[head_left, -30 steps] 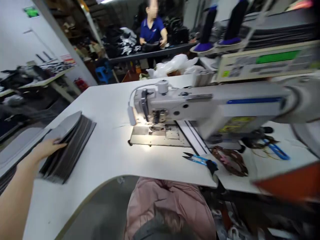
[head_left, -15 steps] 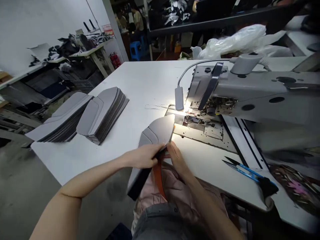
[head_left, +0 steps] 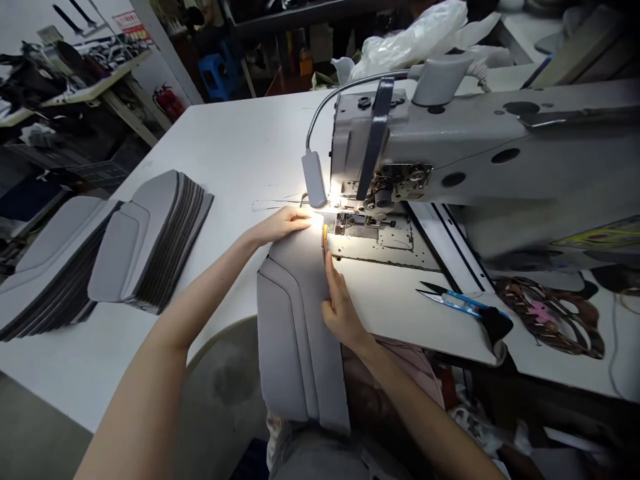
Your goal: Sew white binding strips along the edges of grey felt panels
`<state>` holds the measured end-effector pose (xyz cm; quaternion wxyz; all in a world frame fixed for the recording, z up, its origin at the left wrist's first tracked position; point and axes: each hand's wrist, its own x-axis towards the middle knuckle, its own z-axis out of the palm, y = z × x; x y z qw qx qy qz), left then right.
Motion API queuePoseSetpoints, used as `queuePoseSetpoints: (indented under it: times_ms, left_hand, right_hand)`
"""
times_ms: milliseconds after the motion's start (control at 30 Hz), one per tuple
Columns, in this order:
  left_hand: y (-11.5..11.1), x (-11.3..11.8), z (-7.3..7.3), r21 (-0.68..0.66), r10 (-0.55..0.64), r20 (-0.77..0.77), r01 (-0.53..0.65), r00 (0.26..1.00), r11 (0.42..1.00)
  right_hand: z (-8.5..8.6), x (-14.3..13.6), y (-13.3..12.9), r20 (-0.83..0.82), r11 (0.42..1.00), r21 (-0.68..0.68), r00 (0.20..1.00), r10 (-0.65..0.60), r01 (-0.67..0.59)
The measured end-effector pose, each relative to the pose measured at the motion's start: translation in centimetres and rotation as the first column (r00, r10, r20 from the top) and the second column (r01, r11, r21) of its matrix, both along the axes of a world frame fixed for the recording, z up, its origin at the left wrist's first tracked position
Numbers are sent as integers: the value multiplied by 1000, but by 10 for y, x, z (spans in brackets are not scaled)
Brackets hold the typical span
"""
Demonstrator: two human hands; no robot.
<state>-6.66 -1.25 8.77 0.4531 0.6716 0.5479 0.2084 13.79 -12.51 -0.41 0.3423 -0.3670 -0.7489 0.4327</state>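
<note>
We seemingly aligned the grey panel (head_left: pixel 285 333), left hand (head_left: pixel 281 225) and right hand (head_left: pixel 344 312) against it, any pinch unclear. Feeding the machine (head_left: pixel 475 143) beyond our grip called for steadiness.

The elongated grey fabric panel (head_left: pixel 300 327), marked with bent, parallel seam lines, extends lengthwise from the centre to the lower centre of the frame. Its upper end is brightly lit. A narrow orange strip (head_left: pixel 325 236) shows at its upper right edge.

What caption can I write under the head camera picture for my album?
Bare left hand and right hand touch a long grey fabric panel at a grey metal sewing machine.
</note>
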Motion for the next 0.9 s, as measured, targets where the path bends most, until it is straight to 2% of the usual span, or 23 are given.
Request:
queuePoseSetpoints:
  times_ms: [100,200,367,633,733,900]
  left_hand:
    - [11,-2,3,-243,65,185,-18,981,970]
    - [18,1,-2,-327,173,230,-91,958,941]
    - [24,13,-21,-249,238,191,-187,952,950]
    - [27,26,-60,-39,267,87,-265,960,964]
    - [28,26,-67,-24,279,96,-278,955,960]
    - [31,27,-67,-47,296,126,-292,947,955]
  right_hand:
    - [0,4,2,53,1000,16,999,-6,5]
    - [5,10,5,102,1000,14,995,-5,3]
    - [17,17,8,206,993,-106,978,-24,47]
    - [14,13,13,320,987,-92,943,-95,131]
    - [14,13,13,304,981,-108,945,-119,158]
    - [14,13,15,280,975,-137,951,-130,173]
